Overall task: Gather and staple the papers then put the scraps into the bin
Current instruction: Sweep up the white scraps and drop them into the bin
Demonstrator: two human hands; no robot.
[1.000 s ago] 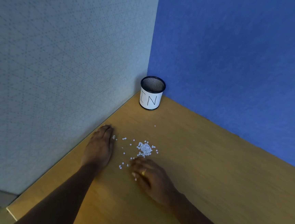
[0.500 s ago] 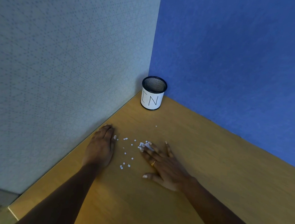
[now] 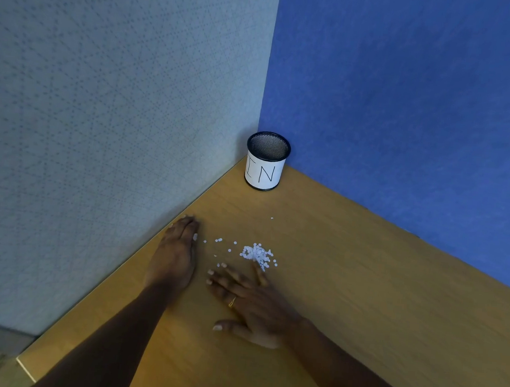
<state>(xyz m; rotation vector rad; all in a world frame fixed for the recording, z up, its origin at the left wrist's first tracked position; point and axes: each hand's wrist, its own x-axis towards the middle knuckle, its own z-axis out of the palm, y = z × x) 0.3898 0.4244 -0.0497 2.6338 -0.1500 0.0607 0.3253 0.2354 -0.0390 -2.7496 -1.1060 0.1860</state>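
Note:
A small heap of white round paper scraps [image 3: 257, 254] lies on the wooden desk [image 3: 362, 295], with several loose ones scattered to its left. My right hand [image 3: 250, 301] lies flat on the desk just below the heap, fingers straight and spread, fingertips at the heap's near edge. My left hand [image 3: 177, 254] rests flat on its side by the grey partition, fingers straight, left of the loose scraps. A black mesh cup [image 3: 266, 161] with a white label reading "IN" stands in the far corner. No papers or stapler are in view.
A grey fabric partition [image 3: 100, 118] runs along the left of the desk and a blue one [image 3: 410, 99] along the back. One stray scrap [image 3: 272, 218] lies between the heap and the cup. The desk's near left corner [image 3: 26, 364] shows at the bottom.
My right hand opened flat over the heap, then drew back toward me and left, uncovering the scraps. My left hand stayed by the partition.

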